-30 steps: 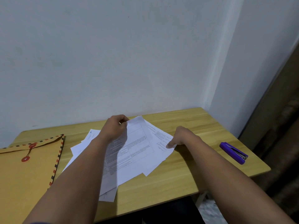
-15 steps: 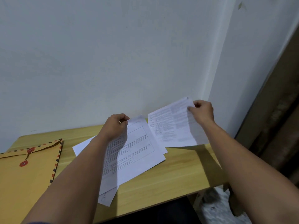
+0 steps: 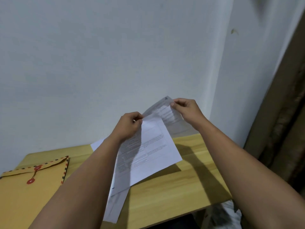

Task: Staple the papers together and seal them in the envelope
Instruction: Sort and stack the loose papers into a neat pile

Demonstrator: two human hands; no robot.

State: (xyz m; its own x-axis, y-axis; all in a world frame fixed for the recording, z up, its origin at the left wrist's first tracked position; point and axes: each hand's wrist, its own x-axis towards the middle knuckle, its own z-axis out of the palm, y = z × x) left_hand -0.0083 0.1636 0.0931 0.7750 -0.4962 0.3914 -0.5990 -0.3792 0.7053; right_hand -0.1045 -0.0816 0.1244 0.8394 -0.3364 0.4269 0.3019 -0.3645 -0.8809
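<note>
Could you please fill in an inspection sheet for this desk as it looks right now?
Surface: light wooden table, pushed against the wall.
Job's things: printed sheets raised at their top corner by the left hand; another sheet held up behind them by the right hand; more papers lying flat underneath; brown string-tie envelope at the table's left end, flap closed. No stapler in view.
Clutter: nothing seen.
Grippers: both hands pinch paper by its top edge.
Cables: nothing seen.
Surroundings: white wall in a corner; brown door or panel at right; pale crumpled material below the table edge, unclear.
</note>
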